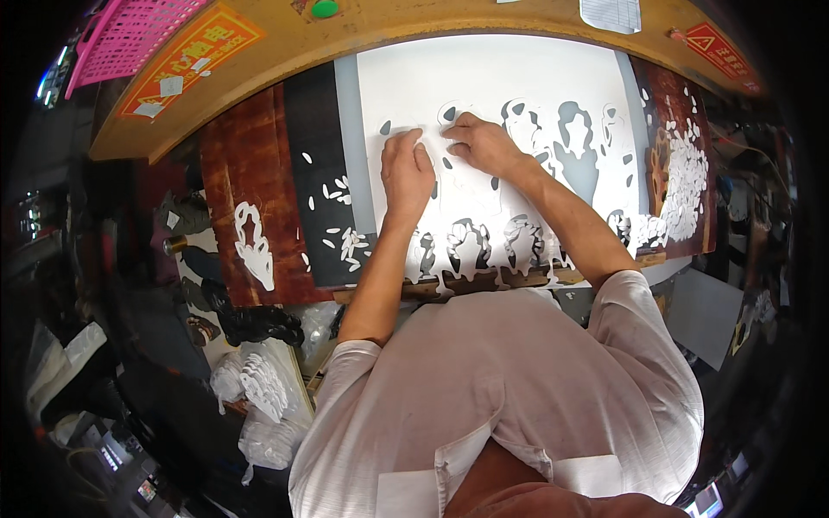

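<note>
A large white sheet (406, 82) lies over the work board, with several shaped cut-outs through which grey shows. My left hand (408, 173) rests on its left part, fingers bent toward the thumb near a small dark hole. Close by on the right, my right hand (484, 145) has its fingertips pinched together at the sheet, beside the outline of a cut shape. Whatever lies between the fingertips of either hand is too small or hidden to name. Along the near edge of the sheet runs a row of partly opened cut-outs (467, 243).
Small white offcuts (686, 186) heap on the right of the reddish-brown board. More offcuts (350, 246) lie on the black strip at left, beside a white cut piece (252, 246). A yellow machine beam (345, 33) crosses the far side. Bagged white pieces (259, 380) stand below left.
</note>
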The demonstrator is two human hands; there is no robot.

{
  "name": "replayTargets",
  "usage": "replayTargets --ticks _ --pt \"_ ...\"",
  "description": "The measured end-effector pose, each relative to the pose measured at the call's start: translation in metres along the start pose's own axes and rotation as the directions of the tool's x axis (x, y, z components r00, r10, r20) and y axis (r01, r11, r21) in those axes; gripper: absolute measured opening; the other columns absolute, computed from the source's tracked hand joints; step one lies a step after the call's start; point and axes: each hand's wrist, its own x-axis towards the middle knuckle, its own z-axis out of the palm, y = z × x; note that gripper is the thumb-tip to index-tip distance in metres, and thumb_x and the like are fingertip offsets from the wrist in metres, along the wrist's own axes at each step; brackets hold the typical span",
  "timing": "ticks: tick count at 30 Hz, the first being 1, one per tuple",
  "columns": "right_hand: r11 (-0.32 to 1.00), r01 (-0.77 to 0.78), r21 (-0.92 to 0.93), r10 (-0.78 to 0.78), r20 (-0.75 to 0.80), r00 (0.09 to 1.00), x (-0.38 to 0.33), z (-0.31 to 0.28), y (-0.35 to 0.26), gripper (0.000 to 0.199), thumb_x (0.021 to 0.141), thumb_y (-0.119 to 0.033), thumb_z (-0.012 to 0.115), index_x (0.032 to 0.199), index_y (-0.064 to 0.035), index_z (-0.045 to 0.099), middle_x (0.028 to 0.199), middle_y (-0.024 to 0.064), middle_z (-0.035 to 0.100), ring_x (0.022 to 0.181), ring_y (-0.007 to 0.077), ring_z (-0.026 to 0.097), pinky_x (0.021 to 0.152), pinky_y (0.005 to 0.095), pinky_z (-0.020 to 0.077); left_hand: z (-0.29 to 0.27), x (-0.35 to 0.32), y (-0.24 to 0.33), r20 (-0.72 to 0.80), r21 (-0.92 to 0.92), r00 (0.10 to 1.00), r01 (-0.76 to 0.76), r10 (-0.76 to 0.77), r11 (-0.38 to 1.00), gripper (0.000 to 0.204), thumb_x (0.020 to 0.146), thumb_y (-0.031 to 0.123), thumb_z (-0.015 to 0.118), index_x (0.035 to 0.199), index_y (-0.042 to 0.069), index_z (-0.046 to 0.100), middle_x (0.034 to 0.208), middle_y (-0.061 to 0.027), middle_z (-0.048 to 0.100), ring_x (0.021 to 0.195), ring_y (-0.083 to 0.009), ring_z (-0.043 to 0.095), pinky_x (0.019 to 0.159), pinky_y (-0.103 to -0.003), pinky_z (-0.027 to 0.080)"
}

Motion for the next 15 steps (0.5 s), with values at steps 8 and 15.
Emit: replayTargets --ticks 8,15 --pt "0.868 -0.174 0.466 0.021 0.315 0.949 -0.014 -0.033 0.002 0.004 0.089 -0.012 0.072 0.086 -0.0110 0.074 0.085 0.0066 0.074 0.078 0.0267 0.070 0.073 0.0368 0.0561 0.009 -0.040 0.014 0.146 0.300 0.960 -0.272 0.238 0.914 0.031 0.092 0.007 0.069 0.121 -0.003 0.072 0.134 -0.0201 0.062 0.124 -0.0420 0.057 0.105 -0.054 0.047" --pt "0.906 -0.033 0.422 -0.207 0.510 0.835 -0.087 -0.044 -0.007 0.014 0.089 -0.014 0.075 0.100 -0.0110 0.082 0.082 0.0099 0.076 0.081 0.0292 0.071 0.082 0.0393 0.0560 0.008 -0.075 0.056 0.096 0.192 0.980 0.152 -0.173 0.969 0.035 0.099 0.008 0.062 0.131 -0.008 0.065 0.122 -0.0287 0.067 0.113 -0.0455 0.064 0.100 -0.051 0.052"
